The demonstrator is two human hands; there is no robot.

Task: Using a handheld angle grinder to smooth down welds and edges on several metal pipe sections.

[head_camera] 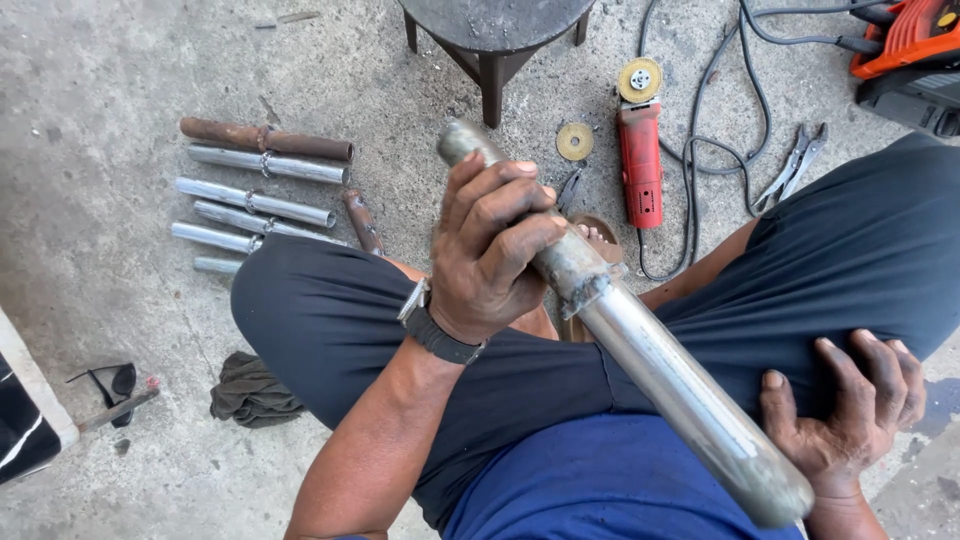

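My left hand (490, 250) grips a long metal pipe (660, 370) near its far end, just above a rough welded joint. The pipe slants from upper left to lower right across my lap. Its near end sits close to the camera. My right hand (850, 410) rests on my right thigh, fingers spread over the dark trousers, holding nothing. A watch with a black strap is on my left wrist.
Several short metal tubes (260, 200) lie on the concrete floor at left. A red angle grinder (640, 150) with a loose disc (575, 141) lies ahead, with pliers (795, 165), cables and an orange machine (905, 40) at right. A dark stool (490, 40) stands at top. A rag (250, 392) lies near my knee.
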